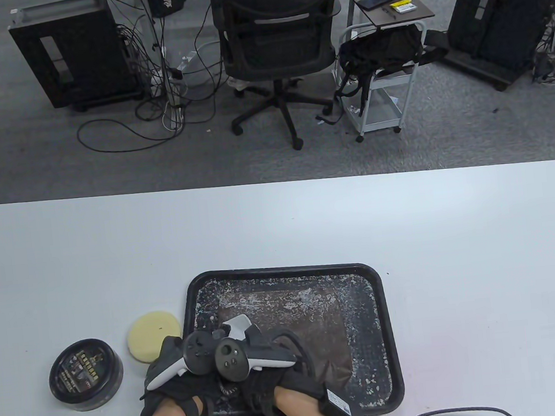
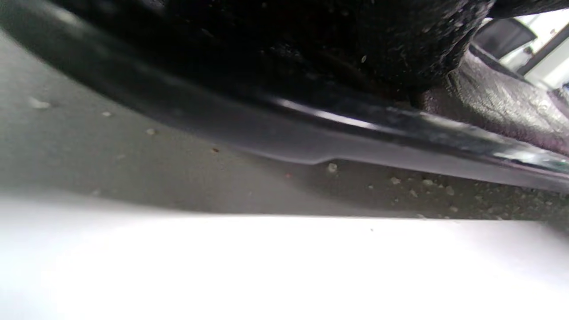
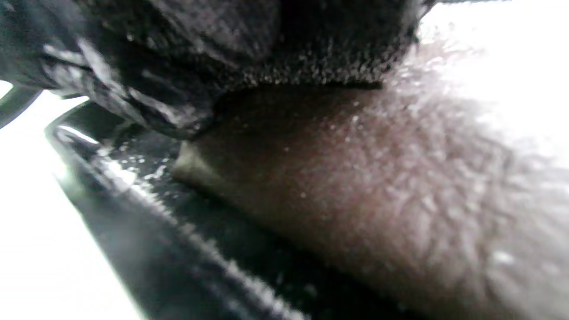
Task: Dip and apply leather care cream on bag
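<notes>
The brown bag lies flat in the tray, lower middle of frame: soft, limp, light, best pinned at its near edge. Both hands' grip there: cannot tell.

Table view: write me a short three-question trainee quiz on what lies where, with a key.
1. True or false: the yellow sponge pad lies inside the black tray.
2. Which thing is farthest to the view's left: A) the brown leather bag, B) the sponge pad, C) the cream tin?
3. Fill in: the left hand and right hand sit together over the tray's near-____ corner.

Key: 1 false, it lies on the white table between tin and tray; 2 C; 3 left.
</notes>
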A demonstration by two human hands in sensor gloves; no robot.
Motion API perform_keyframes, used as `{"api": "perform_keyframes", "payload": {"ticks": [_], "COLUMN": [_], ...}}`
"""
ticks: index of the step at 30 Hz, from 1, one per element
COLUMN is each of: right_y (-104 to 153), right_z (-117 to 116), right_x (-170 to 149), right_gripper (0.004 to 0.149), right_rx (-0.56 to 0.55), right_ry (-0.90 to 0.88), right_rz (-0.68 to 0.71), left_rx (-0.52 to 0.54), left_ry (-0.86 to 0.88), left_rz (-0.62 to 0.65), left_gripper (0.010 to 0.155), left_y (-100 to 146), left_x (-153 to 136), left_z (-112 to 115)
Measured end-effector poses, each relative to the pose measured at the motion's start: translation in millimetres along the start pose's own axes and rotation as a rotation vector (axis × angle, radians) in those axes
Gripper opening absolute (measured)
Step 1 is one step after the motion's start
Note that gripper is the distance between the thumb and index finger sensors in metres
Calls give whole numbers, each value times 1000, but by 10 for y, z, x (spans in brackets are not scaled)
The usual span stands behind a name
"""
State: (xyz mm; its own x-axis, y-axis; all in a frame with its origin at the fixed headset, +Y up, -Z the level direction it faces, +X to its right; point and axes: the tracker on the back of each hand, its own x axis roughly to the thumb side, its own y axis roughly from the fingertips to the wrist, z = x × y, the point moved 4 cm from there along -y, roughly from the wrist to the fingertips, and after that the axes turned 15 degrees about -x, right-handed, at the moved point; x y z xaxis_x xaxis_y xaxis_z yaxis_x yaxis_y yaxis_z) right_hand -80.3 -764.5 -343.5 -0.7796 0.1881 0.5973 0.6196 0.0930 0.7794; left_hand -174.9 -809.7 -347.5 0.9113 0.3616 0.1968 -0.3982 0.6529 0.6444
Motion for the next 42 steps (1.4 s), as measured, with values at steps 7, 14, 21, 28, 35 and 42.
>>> {"api": "perform_keyframes", "payload": {"ticks": [7, 14, 21, 28, 35, 42], "right_y": [100, 350, 638, 861, 1019, 1131], "right_z": [12, 16, 57, 170, 312, 355], "right_x": [-112, -491, -876, -1280, -1534, -1713], "right_gripper": [56, 55, 55, 54, 54, 54], "right_rx": [82, 88, 64, 128, 103, 92], "right_ry": [12, 19, 12, -60, -86, -100], "right_rz": [-31, -76, -127, -281, -362, -435], "left_rx": [-30, -53, -46, -42, -37, -27], "left_ry": [-12, -18, -14, -26, -19, -24], "left_rz": [-47, -67, -54, -51, -44, -25], "left_gripper": [104, 100, 90, 84, 82, 80], "left_y": [-17, -24, -29, -34, -34, -32], "left_x": [24, 34, 27, 27, 22, 14], "left_z": [6, 3, -12, -7, -2, -1]}}
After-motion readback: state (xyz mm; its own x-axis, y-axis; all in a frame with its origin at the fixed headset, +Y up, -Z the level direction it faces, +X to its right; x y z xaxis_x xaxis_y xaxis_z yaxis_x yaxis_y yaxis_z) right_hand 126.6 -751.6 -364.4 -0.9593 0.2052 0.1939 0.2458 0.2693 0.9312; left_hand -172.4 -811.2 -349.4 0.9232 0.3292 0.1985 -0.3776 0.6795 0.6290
